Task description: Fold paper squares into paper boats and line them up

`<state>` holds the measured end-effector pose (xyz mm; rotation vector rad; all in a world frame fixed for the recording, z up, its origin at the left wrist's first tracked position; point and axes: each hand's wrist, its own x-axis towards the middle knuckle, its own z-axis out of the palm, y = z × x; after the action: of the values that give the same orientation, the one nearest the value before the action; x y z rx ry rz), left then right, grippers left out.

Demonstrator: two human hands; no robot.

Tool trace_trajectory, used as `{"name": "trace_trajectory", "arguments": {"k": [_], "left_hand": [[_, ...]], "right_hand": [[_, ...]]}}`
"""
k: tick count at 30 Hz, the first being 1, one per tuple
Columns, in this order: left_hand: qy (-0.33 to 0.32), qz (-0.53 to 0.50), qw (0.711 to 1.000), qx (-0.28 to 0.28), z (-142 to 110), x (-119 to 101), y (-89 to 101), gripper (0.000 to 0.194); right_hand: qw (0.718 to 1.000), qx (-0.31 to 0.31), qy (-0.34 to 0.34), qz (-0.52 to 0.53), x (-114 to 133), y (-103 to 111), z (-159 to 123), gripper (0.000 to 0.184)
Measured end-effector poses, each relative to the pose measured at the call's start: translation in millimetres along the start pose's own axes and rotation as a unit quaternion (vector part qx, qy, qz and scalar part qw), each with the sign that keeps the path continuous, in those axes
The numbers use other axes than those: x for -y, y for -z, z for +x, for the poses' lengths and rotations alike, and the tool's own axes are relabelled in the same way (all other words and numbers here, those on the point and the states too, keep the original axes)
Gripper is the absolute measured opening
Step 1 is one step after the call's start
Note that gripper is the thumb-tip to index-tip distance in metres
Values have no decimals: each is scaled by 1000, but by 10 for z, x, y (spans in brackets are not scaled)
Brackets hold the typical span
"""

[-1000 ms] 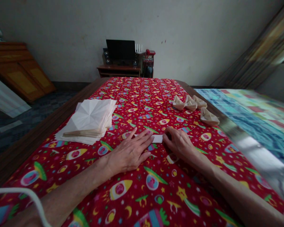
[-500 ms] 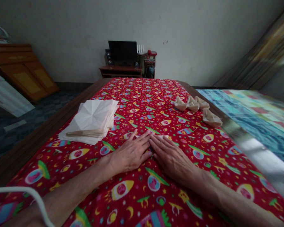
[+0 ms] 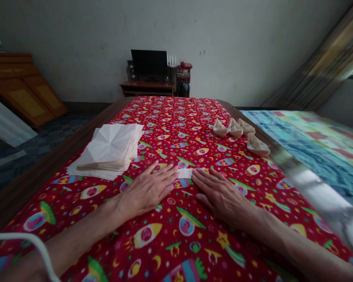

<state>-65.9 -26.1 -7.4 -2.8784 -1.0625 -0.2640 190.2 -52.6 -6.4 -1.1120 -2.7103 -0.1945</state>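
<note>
The left hand (image 3: pixel 148 190) lies flat on a paper strip (image 3: pixel 184 173). The right hand (image 3: pixel 220 194), also flat, rests toward its right end.

Left forearm (image 3: pixel 85 233): bare, slanting in from the lower left corner.
Left hand (image 3: pixel 147 192): palm down, flattened, back uppermost, pointing forward and inward; little finger spread from its neighbours, thumb on the near side.
Right forearm (image 3: pixel 294 244): bare, slanting in from the lower right.
Right hand (image 3: pixel 222 196): palm down, nearly flat, angled inward, thumb apart from the fingers (image 3: pixel 204 180).
Gap: fingertips near each other, not touching.
</note>
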Motion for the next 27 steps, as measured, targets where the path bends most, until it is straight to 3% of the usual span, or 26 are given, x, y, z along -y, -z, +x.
{"name": "trace_trajectory", "arguments": {"k": [9,15,20,23,27], "left_hand": [[8,12,1000,-23,-145,59,17,41],[33,-20,997,-63,-181,88,2,38],[27,-100,984,-145,14,154,-79,31],[51,-126,980,-146,194,161,-94,30],[124,-139,977,-107,363,149,-58,33]], "right_hand": [[1000,-11,-2,-23,-92,-64,-139,44],[997,-67,-34,31,-96,-123,-147,37],[989,-104,-50,96,-190,-92,1,25],[988,-77,-49,129,-209,-9,149,24],[985,-107,-61,121,-215,19,289,19]]}}
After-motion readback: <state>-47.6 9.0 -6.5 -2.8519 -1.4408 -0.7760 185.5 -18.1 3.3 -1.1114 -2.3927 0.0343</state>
